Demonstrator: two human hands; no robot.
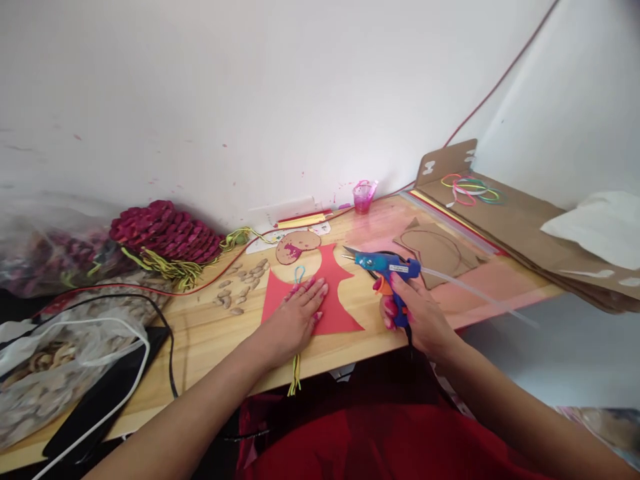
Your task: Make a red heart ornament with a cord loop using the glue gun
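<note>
Tabletop (205, 340) beside pink-flecked wall (250, 100), left grip (300, 310) flat on red paper (343, 315), right grip (417, 310) clasping glue gun (383, 262).

one left hand (296, 317), one right hand (423, 317). one blue glue gun (386, 263) with one translucent glue stick (470, 289). one red cut-out sheet (341, 310). one maroon scaled craft piece (165, 232). one plastic cup (362, 200). one white cable (143, 340). loose nutshells (244, 292): more than twelve, too clustered for exact count.

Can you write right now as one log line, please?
left hand: flat on red sheet | right hand: gripping blue glue gun | tan pieces: scattered left of red sheet
</note>
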